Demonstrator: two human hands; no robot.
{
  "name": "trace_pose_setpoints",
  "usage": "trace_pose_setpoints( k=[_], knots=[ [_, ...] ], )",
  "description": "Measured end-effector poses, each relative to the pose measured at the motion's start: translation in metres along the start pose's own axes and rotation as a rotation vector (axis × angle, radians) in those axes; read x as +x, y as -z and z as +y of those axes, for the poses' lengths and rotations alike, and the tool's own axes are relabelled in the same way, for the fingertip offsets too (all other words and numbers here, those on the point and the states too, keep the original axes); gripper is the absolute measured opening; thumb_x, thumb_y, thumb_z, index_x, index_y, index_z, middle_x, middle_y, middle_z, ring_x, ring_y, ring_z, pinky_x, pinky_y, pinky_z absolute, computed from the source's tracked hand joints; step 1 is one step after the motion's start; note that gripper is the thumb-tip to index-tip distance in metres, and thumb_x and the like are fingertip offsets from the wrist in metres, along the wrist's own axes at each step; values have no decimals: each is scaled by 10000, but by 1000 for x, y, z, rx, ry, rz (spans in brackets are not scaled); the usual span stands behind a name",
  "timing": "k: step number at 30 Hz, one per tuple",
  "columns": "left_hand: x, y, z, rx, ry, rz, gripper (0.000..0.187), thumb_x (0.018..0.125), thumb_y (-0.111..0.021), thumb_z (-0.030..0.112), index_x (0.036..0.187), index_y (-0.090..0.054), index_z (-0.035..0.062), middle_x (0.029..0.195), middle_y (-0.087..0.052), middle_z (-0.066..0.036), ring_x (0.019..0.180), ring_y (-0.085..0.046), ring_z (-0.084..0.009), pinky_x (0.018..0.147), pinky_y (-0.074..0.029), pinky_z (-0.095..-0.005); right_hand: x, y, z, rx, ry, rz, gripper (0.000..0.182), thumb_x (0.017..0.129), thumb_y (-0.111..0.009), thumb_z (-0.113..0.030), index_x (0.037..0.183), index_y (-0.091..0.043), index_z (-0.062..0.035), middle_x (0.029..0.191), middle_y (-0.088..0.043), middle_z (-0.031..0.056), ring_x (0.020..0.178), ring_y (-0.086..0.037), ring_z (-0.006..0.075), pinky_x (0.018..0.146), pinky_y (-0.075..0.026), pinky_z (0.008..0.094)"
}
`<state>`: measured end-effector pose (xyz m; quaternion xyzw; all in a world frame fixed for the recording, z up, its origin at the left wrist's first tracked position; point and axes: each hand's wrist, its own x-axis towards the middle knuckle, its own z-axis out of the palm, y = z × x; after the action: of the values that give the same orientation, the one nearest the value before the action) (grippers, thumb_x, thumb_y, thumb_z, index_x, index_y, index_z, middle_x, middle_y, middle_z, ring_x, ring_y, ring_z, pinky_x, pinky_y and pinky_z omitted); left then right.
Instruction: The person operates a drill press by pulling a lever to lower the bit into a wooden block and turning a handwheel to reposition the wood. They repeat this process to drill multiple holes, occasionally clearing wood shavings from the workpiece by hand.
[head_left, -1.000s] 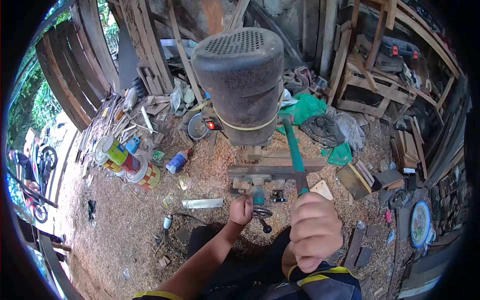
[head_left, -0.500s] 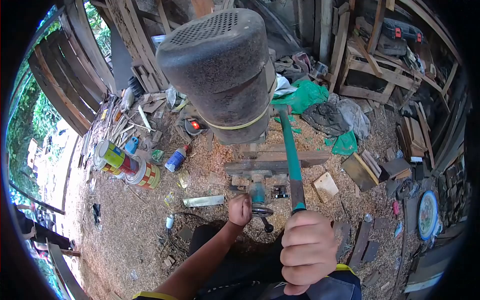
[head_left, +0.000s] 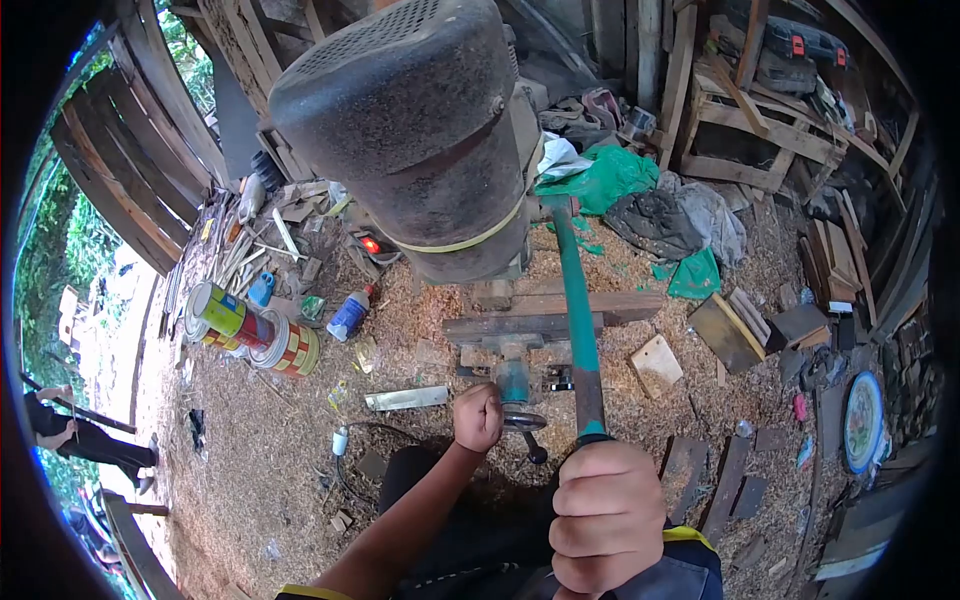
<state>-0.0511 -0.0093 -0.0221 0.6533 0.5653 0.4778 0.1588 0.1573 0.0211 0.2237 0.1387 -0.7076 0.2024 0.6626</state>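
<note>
My right hand (head_left: pixel 608 510) is wrapped round the lower end of a long green lever (head_left: pixel 578 300). That lever runs up to the side of a dusty machine with a big dark motor housing (head_left: pixel 410 140). My left hand (head_left: pixel 478 417) is closed at the left edge of a small handwheel (head_left: pixel 524 422) with a black crank knob; its grip is partly hidden. Behind the wheel, a wooden beam (head_left: pixel 625 308) lies crosswise in the machine's clamp, under the motor housing. The tool above the beam is hidden by the housing.
Wood shavings cover the ground. Stacked paint cans (head_left: pixel 285 345) and a blue-labelled bottle (head_left: pixel 350 315) stand left. Wood offcuts (head_left: pixel 725 335) and a green plastic sheet (head_left: pixel 620 180) lie right. A cable with a white connector (head_left: pixel 340 440) is near my knee. Another person (head_left: pixel 85 440) is at far left.
The view has shifted slightly, so the motor housing appears further left. The person at far left has come more into view. Both hands keep their places on lever and wheel.
</note>
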Motion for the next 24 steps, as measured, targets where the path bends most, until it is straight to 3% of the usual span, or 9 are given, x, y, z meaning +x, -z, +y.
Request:
trace_pose_setpoints(
  k=[8, 11, 14, 16, 18, 20, 22, 24],
  knots=[
    [1, -1, 3, 2, 68, -16, 299, 940, -507, 136, 678, -452, 2, 642, -436, -176, 576, -493, -391, 556, -391, -458, -48, 8, -3, -22, 82, -79, 325, 966, -616, -257, 696, -521, -103, 683, -503, 18, 537, -464, 174, 533, -402, 350],
    [-2, -5, -2, -89, 62, 13, 407, 993, -475, 202, 649, -383, 6, 599, -352, -111, 537, -412, -276, 538, -292, -404, -61, 17, -6, -18, 26, -262, 350, 998, -532, -215, 664, -476, -129, 654, -408, 4, 551, -439, 171, 548, -374, 343],
    [-1, -4, 4, -60, 93, 27, 368, 984, -492, 169, 661, -436, 1, 601, -427, -138, 537, -467, -347, 531, -358, -421, -87, 18, -3, -86, 124, -276, 368, 995, -527, -207, 645, -437, -141, 641, -372, 2, 544, -417, 170, 544, -356, 340],
    [-1, -2, 5, -57, 82, 3, 390, 1005, -487, 197, 670, -450, 0, 604, -445, -133, 546, -475, -348, 536, -363, -426, -94, 16, -1, -85, 113, -230, 359, 974, -534, -177, 634, -424, -144, 638, -377, -2, 543, -422, 170, 544, -361, 340],
    [-3, -3, 1, -39, 66, 20, 404, 1011, -492, 217, 671, -454, 1, 605, -451, -130, 553, -483, -345, 540, -368, -430, -103, 16, 6, -160, 268, -245, 339, 953, -525, -133, 631, -421, -148, 638, -378, -8, 543, -424, 169, 545, -367, 339],
    [-5, -3, -3, -55, 68, 13, 397, 1001, -499, 215, 669, -453, 4, 607, -450, -130, 558, -488, -345, 542, -370, -433, -104, 16, 6, -79, 179, -212, 325, 937, -513, -102, 627, -428, -152, 636, -389, -11, 543, -425, 165, 543, -369, 339],
    [-4, -1, -6, -84, 24, 0, 390, 994, -500, 211, 666, -449, 7, 608, -444, -130, 555, -484, -342, 543, -370, -432, -114, 16, 10, -143, 350, -325, 329, 932, -523, -97, 620, -437, -154, 635, -401, -11, 546, -443, 166, 544, -371, 336],
    [-5, -1, -4, -104, 51, -11, 371, 976, -508, 199, 665, -443, 7, 612, -442, -130, 552, -477, -341, 544, -368, -432, -104, 16, 6, -117, 255, -273, 334, 936, -511, -96, 615, -438, -156, 634, -403, -11, 548, -449, 167, 544, -375, 338]
  ],
)
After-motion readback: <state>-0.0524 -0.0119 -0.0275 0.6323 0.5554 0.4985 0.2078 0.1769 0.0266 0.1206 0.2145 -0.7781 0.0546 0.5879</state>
